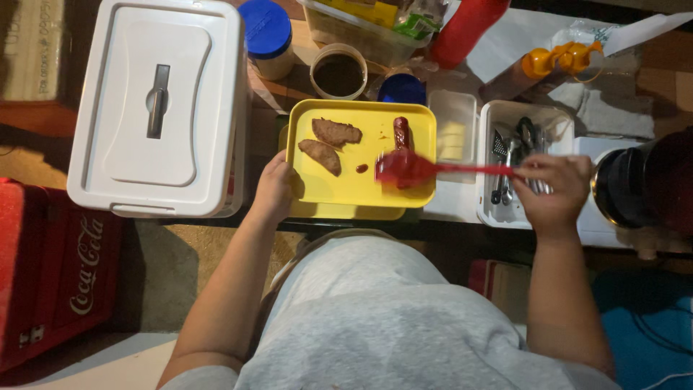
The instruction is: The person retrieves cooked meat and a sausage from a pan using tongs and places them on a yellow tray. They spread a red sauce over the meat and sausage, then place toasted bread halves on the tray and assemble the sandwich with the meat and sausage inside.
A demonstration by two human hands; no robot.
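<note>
My left hand (pixel 273 189) grips the left edge of a yellow rectangular tray (pixel 404 114). On the tray lie two brown meat slices (pixel 328 143) and a reddish sausage (pixel 402 132), with a small dark sauce spot between them. My right hand (pixel 552 189) holds the handle of a red spatula (pixel 462 170). Its blade, blurred, hovers over the tray's right part just below the sausage.
A white cooler box (pixel 162 108) stands left of the tray, a red crate (pixel 50 267) below it. Behind the tray are a blue-lidded jar (pixel 266 36), a cup of dark sauce (pixel 338 72), a red bottle (pixel 462 32) and an orange-capped bottle (pixel 541 65). A white utensil tub (pixel 520 155) and dark pot (pixel 642 184) sit right.
</note>
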